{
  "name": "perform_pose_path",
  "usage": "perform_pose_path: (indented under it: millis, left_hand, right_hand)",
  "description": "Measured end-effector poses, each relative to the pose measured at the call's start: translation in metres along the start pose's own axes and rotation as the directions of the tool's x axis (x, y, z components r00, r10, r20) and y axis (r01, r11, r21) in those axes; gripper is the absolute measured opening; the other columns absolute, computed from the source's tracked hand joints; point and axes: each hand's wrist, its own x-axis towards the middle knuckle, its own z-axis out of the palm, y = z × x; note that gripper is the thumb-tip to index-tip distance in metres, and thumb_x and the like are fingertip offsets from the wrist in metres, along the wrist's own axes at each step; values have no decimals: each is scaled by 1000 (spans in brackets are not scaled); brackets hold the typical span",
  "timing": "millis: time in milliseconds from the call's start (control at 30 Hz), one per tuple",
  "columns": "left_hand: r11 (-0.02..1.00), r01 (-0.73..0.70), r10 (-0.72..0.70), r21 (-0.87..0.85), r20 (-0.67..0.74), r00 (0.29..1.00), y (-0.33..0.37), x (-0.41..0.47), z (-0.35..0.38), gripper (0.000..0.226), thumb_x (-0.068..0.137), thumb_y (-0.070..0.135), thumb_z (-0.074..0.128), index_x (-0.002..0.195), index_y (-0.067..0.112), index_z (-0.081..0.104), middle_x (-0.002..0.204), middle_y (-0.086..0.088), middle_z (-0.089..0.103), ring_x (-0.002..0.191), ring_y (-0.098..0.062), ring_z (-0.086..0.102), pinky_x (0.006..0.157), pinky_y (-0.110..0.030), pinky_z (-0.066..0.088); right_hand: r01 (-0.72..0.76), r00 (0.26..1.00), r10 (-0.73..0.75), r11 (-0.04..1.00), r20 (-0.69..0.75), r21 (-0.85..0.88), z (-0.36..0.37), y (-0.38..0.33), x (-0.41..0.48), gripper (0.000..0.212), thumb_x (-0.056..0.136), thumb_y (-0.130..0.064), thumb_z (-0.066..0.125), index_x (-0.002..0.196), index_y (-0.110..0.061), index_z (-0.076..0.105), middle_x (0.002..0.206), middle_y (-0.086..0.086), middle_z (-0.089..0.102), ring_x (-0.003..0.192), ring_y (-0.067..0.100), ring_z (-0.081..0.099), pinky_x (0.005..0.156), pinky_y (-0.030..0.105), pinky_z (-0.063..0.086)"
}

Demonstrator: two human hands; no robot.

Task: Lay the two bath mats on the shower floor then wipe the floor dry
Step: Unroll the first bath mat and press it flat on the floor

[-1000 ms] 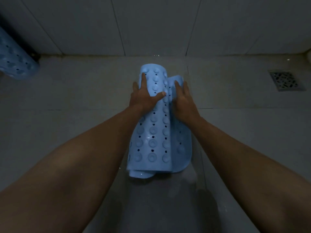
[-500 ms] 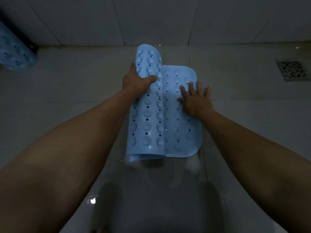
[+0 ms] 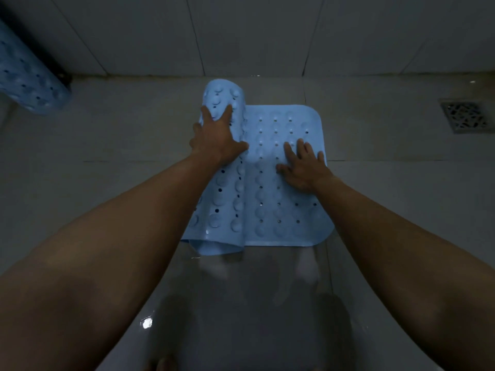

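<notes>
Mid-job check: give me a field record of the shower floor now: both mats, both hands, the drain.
centre mat: light blue rubber bath mat, right part flat on the grey tiled floor, left part rolled
left hand: fingers straight, resting on the roll
right hand: flat on the laid part, fingers spread
second mat: light blue rolled bath mat, far left
drain: square metal floor drain, far right, uncovered

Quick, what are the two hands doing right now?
Left hand: open, pushing the rolled blue mat.
Right hand: open, flat on its unrolled part.
</notes>
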Motion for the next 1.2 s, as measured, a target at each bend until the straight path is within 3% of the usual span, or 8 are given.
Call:
perform_pose_path:
  millis: [200, 433, 633, 700, 800, 867, 933, 1200]
  left_hand:
    - [961, -116, 85, -249, -134, 987, -8, -7, -11, 86, 80, 30, 74, 154, 26, 30, 149, -14, 35, 135, -30, 40, 97, -22, 32]
    - [905, -160, 105, -394, -157, 982, -1, -8, -7, 92, 83, 25, 76, 157, 22, 24, 149, -9, 39, 138, -21, 38, 97, -15, 26]
    - [980, -139, 123, -143, -115, 986, -3, -8, 6, 61, 93, 20, 57, 151, 28, 39, 164, -19, 10, 149, -39, 18, 120, -48, 23]
    - [993, -118, 116, -18, -78, 990, -8, -8, 6, 57, 92, 15, 51, 146, 33, 47, 164, -18, 13, 148, -42, 16, 116, -59, 25]
    - [998, -59, 61, 36, -48, 997, -7, -18, 3, 49, 98, 40, 45, 147, 38, 43, 165, -13, 10, 149, -40, 10, 113, -67, 22]
    - [999, 6, -6, 34, 0, 1000, -8, -25, 4, 72, 90, 65, 51, 153, 39, 28, 166, -10, -2, 151, -37, 1, 113, -69, 18]
    - [999, 6, -7, 32, 23, 1000, -13, -30, 4, 94, 80, 62, 68, 156, 37, 18, 166, -12, -7, 151, -38, -1, 113, -68, 19]
    - [980, -23, 4, -196, -94, 996, -29, -26, -30, 85, 85, 25, 71, 157, 20, 26, 154, -17, 30, 139, -32, 37, 108, -28, 33]
  right_hand:
    - [-59, 998, 57, 994, 33, 87, -3, 11, -7, 75, 97, -65, 32, 157, -35, -1, 160, 17, -25, 149, 34, -18, 121, 48, -6]
    - [-142, 988, 139, 989, 61, 42, -19, 45, -13, 74, 98, -59, 37, 157, -33, 0, 160, 18, -24, 150, 34, -14, 122, 52, 1]
    - [-48, 982, 56, 998, -180, 51, -13, -1, -12, 59, 95, -21, 49, 149, -10, 29, 158, 29, 11, 144, 46, 18, 116, 58, 22]
    - [-11, 986, 30, 993, -162, 120, -7, -20, -10, 56, 99, -32, 44, 150, -12, 31, 157, 27, 19, 143, 44, 22, 116, 57, 22]
    - [-72, 997, 74, 993, -20, 90, 6, -30, -8, 77, 97, -62, 33, 158, -22, 7, 163, 19, -8, 150, 38, -3, 119, 54, 1]
    - [-61, 998, 60, 996, 13, 61, 11, -27, -10, 93, 90, -74, 35, 158, -25, -6, 162, 17, -21, 150, 36, -14, 119, 52, -6]
    - [-40, 999, 39, 998, 12, 49, 13, -25, -14, 101, 85, -79, 38, 157, -26, -11, 160, 16, -25, 149, 35, -18, 120, 52, -7]
    - [-19, 1000, 19, 999, 6, 31, 8, -20, -15, 101, 86, -77, 41, 157, -26, -9, 161, 18, -21, 150, 36, -13, 120, 52, -5]
